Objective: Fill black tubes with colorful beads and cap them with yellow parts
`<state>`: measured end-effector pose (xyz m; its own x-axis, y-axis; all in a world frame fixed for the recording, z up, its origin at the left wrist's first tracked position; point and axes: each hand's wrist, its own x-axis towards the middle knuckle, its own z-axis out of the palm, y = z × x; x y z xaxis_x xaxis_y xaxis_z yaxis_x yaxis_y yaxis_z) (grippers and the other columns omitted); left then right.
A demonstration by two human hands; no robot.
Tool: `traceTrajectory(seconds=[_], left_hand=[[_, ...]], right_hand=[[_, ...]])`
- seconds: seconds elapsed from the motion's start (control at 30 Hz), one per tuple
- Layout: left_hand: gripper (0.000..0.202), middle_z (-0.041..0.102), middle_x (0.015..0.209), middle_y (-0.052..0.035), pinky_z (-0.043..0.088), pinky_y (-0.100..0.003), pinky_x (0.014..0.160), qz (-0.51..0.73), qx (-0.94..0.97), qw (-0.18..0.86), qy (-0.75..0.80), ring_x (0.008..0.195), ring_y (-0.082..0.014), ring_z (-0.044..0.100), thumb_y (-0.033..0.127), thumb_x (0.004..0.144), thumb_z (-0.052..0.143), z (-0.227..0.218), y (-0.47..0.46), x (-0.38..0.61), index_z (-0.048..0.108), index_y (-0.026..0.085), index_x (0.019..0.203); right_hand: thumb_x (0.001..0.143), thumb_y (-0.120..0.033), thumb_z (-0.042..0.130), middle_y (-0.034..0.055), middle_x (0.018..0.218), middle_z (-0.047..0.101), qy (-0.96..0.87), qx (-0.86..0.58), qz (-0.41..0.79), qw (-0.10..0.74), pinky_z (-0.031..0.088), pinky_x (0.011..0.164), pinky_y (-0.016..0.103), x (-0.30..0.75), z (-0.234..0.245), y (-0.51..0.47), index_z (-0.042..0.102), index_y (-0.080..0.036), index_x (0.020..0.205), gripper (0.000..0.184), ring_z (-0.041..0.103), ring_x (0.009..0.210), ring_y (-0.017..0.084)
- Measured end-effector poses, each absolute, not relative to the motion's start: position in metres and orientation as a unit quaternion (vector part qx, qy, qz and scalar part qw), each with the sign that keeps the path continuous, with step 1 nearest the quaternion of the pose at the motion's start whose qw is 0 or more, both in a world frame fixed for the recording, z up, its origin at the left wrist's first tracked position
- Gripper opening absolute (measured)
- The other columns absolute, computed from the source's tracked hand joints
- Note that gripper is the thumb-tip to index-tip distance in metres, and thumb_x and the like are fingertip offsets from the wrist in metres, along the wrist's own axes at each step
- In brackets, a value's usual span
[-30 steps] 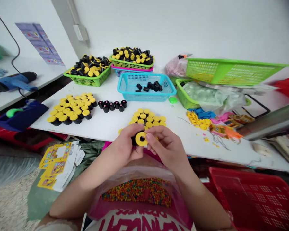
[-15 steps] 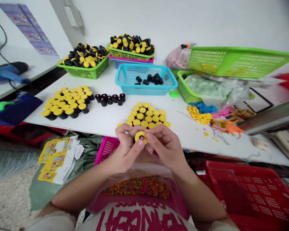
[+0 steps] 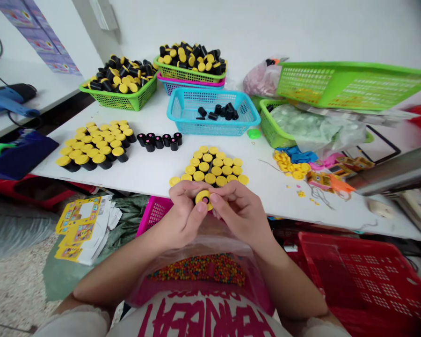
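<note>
Both hands meet above the table's front edge around a round yellow cap with a dark centre and a pink spot. My left hand grips the cap from the left, thumb on its face. On the other side, the thumb and fingers of my right hand pinch its edge. Any part beneath the cap is hidden by fingers. Just beyond, yellow-topped black containers stand upright in rows. Below my wrists lies an open clear bag with small multicoloured beads.
More yellow-topped containers stand left, beside black ones with pink spots. A blue basket holds loose black pieces. Filled green baskets stand at the back. Loose yellow pieces lie right; a red crate sits below.
The view has shifted slightly. Both hands keep hold of the yellow cap in nearly the same place, with only slight finger movement.
</note>
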<state>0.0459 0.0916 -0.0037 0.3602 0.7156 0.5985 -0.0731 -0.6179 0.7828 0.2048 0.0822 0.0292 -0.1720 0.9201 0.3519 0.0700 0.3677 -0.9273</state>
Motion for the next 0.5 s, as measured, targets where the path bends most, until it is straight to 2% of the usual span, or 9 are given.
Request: traceTrajectory(seconds=[0.07, 0.13, 0.2, 0.27, 0.33, 0.43, 0.5], left_hand=[[0.020, 0.056, 0.116, -0.0047, 0.043, -0.041, 0.097, 0.532, 0.672, 0.463, 0.224, 0.108, -0.0164, 0.058, 0.031, 0.101, 0.035, -0.007, 0.089, 0.047, 0.024, 0.031, 0.118], [0.021, 0.058, 0.111, -0.0023, 0.047, -0.038, 0.091, 0.538, 0.571, 0.575, 0.230, 0.099, -0.0157, 0.061, 0.035, 0.101, 0.036, -0.007, 0.086, 0.048, 0.027, 0.032, 0.119], [0.023, 0.059, 0.106, 0.0002, 0.051, -0.032, 0.078, 0.536, 0.465, 0.668, 0.225, 0.087, -0.0142, 0.062, 0.038, 0.098, 0.040, -0.004, 0.084, 0.050, 0.030, 0.033, 0.118], [0.026, 0.057, 0.102, 0.0020, 0.050, -0.026, 0.064, 0.520, 0.389, 0.727, 0.222, 0.078, -0.0130, 0.061, 0.041, 0.094, 0.046, 0.002, 0.083, 0.053, 0.033, 0.034, 0.115], [0.030, 0.055, 0.093, 0.0032, 0.045, -0.022, 0.054, 0.492, 0.351, 0.763, 0.229, 0.070, -0.0123, 0.058, 0.043, 0.089, 0.051, 0.008, 0.082, 0.056, 0.035, 0.034, 0.112], [0.032, 0.047, 0.077, 0.0039, 0.034, -0.020, 0.043, 0.461, 0.339, 0.787, 0.232, 0.055, -0.0107, 0.048, 0.048, 0.085, 0.049, 0.016, 0.080, 0.061, 0.038, 0.032, 0.110], [0.032, 0.045, 0.073, 0.0032, 0.028, -0.020, 0.039, 0.445, 0.339, 0.797, 0.226, 0.051, -0.0107, 0.043, 0.050, 0.085, 0.045, 0.017, 0.078, 0.063, 0.039, 0.030, 0.110]], right_hand=[[0.089, -0.026, 0.063, 0.0004, 0.083, 0.069, -0.714, -0.354, 0.284, 0.533, 0.053, 0.063, 0.029, 0.208, 0.028, 0.084, 0.063, -0.025, 0.093, 0.004, 0.064, 0.071, 0.013], [0.082, -0.028, 0.072, 0.0042, 0.106, 0.068, -0.784, -0.293, 0.167, 0.522, 0.055, 0.086, 0.039, 0.212, 0.026, 0.089, 0.064, -0.028, 0.105, 0.025, 0.065, 0.098, 0.020], [0.077, -0.028, 0.077, 0.0075, 0.122, 0.063, -0.830, -0.235, 0.122, 0.492, 0.050, 0.101, 0.045, 0.215, 0.022, 0.094, 0.059, -0.028, 0.121, 0.047, 0.058, 0.118, 0.025], [0.079, -0.019, 0.073, 0.0085, 0.122, 0.062, -0.838, -0.211, 0.123, 0.488, 0.050, 0.104, 0.044, 0.214, 0.017, 0.098, 0.053, -0.026, 0.129, 0.055, 0.057, 0.122, 0.024], [0.079, -0.010, 0.065, 0.0071, 0.116, 0.065, -0.821, -0.212, 0.122, 0.516, 0.053, 0.100, 0.040, 0.210, 0.012, 0.097, 0.053, -0.026, 0.128, 0.054, 0.061, 0.115, 0.022], [0.076, -0.008, 0.059, 0.0070, 0.111, 0.066, -0.795, -0.228, 0.109, 0.551, 0.057, 0.092, 0.041, 0.202, 0.010, 0.089, 0.055, -0.027, 0.125, 0.053, 0.063, 0.108, 0.023], [0.077, -0.010, 0.057, 0.0088, 0.111, 0.065, -0.787, -0.233, 0.104, 0.561, 0.058, 0.091, 0.042, 0.199, 0.012, 0.085, 0.055, -0.025, 0.126, 0.052, 0.063, 0.108, 0.024]])
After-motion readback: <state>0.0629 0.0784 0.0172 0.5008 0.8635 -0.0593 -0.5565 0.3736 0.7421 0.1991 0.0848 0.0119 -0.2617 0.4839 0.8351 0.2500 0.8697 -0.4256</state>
